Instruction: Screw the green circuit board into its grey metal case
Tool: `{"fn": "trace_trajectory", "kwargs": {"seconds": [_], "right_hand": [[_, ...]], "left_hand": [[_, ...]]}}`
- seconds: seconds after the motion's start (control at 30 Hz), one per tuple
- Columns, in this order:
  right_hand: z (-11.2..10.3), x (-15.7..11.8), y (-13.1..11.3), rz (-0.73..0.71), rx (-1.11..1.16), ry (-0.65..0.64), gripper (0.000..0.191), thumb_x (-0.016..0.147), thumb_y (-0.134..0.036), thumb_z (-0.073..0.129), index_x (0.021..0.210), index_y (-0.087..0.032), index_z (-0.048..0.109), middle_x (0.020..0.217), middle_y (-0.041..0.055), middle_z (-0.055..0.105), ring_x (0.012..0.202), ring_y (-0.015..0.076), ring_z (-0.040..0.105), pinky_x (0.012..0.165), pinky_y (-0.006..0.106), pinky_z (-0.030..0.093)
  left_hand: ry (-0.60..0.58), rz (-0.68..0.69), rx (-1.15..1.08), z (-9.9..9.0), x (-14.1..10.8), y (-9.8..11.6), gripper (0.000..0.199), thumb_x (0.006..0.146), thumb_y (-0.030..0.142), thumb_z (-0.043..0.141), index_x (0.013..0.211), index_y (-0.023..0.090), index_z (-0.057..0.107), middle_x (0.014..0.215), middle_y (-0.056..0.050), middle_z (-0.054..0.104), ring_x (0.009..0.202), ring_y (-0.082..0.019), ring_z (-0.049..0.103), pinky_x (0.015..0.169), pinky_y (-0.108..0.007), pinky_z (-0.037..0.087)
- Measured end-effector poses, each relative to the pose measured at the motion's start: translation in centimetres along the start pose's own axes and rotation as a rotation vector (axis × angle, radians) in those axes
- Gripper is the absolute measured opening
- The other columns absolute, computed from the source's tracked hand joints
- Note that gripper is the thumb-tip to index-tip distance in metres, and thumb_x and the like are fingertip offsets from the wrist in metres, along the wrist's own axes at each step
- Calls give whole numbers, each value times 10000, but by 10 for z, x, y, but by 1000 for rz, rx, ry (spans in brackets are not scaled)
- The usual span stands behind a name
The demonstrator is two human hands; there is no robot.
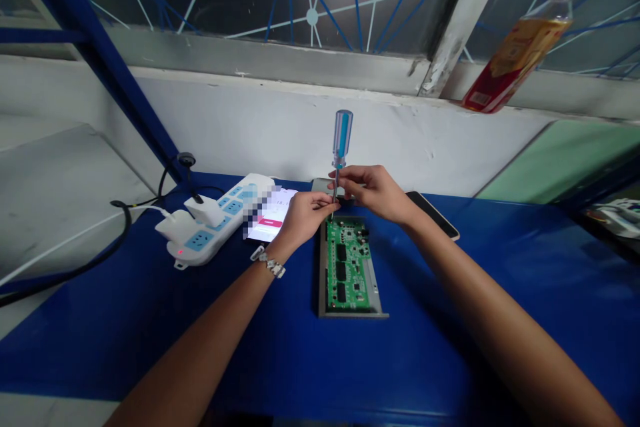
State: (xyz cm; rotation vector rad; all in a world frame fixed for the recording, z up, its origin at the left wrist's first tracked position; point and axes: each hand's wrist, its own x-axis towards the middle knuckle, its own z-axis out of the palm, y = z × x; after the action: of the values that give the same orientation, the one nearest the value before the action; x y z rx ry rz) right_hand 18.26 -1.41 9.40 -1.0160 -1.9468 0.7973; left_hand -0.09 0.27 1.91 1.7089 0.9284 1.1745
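A screwdriver (343,133) with a clear and blue handle stands nearly upright, its tip at the far left corner of a green circuit board (357,267). The board lies in a grey metal tray (323,280) on the blue table. My right hand (377,193) pinches the screwdriver's shaft below the handle. Lower down, my left hand (307,217) has its thumb and fingers closed at the shaft near the tip. Whether a screw sits under the tip is too small to tell. Behind the hands, a grey flat piece (320,184) is partly hidden.
To the left are a white power strip (205,247) with plugged-in chargers and a lit phone (275,213). A dark phone (434,213) lies behind my right forearm. On the window ledge stands a bottle (520,53). Cables (120,233) run along the left side.
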Motion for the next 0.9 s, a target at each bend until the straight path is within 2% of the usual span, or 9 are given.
{"fn": "trace_trajectory", "kwargs": {"seconds": [0.1, 0.23, 0.4, 0.47, 0.57, 0.67, 0.73, 0.83, 0.9], "right_hand": [[-2, -1, 0, 8, 4, 20, 185, 913, -267, 579, 908, -170, 736, 955, 63, 756, 806, 162, 655, 681, 308, 501], [-3, -3, -7, 25, 51, -31, 208, 905, -295, 613, 991, -167, 753, 1090, 98, 755, 904, 205, 692, 680, 325, 529], [0, 0, -5, 27, 30, 80, 209, 884, -340, 668, 899, -155, 763, 876, 70, 761, 693, 151, 629, 615, 313, 495], [3, 1, -1, 38, -6, 149, 210, 860, -355, 704, 847, -152, 755, 786, 52, 736, 619, 132, 583, 569, 301, 458], [8, 1, 5, 52, -32, 238, 253, 838, -402, 735, 786, -154, 736, 682, 28, 688, 558, 122, 550, 525, 290, 419], [11, 1, 6, 65, -30, 267, 292, 844, -442, 730, 767, -160, 722, 682, 32, 685, 583, 129, 569, 544, 287, 450], [9, 2, 2, 55, 14, 230, 297, 850, -458, 726, 893, -164, 732, 812, 55, 724, 675, 148, 613, 589, 290, 499], [1, 3, -6, 31, 125, 121, 415, 887, -503, 675, 1166, -195, 688, 1050, 81, 719, 846, 184, 653, 610, 288, 545], [-5, 4, -11, 24, 133, 73, 406, 913, -528, 634, 1138, -196, 693, 1047, 78, 704, 862, 186, 646, 582, 276, 542]], "left_hand": [[-40, 17, 41, -1, -1, 6, 60, 822, 247, 733, 848, 199, 757, 924, -64, 803, 909, -225, 756, 903, -408, 591], [-89, 15, 42, -3, -3, 10, 87, 856, 253, 716, 896, 216, 784, 976, -58, 808, 943, -227, 756, 925, -411, 588], [-125, 30, 95, -3, -5, 6, 168, 917, 321, 670, 982, 223, 790, 1021, -53, 808, 954, -237, 754, 886, -407, 593], [-114, 67, 141, 2, -8, 4, 182, 947, 292, 619, 986, 212, 777, 996, -54, 809, 955, -232, 756, 868, -383, 591], [-29, 118, 185, 12, -12, 3, 219, 969, 193, 535, 1025, 197, 746, 986, -62, 805, 968, -221, 761, 868, -354, 582], [43, 129, 196, 21, -16, 2, 238, 974, 153, 502, 1064, 184, 720, 990, -72, 801, 953, -221, 764, 866, -345, 579], [67, 129, 188, 24, -17, 1, 225, 977, 150, 503, 1054, 182, 712, 970, -70, 801, 936, -218, 765, 859, -336, 578], [98, 129, 184, 26, -18, 1, 208, 979, 146, 506, 1040, 182, 701, 942, -63, 800, 914, -215, 767, 848, -327, 578], [102, 132, 185, 26, -18, 2, 196, 980, 150, 508, 1040, 180, 692, 934, -62, 800, 900, -214, 768, 843, -330, 580]]}}
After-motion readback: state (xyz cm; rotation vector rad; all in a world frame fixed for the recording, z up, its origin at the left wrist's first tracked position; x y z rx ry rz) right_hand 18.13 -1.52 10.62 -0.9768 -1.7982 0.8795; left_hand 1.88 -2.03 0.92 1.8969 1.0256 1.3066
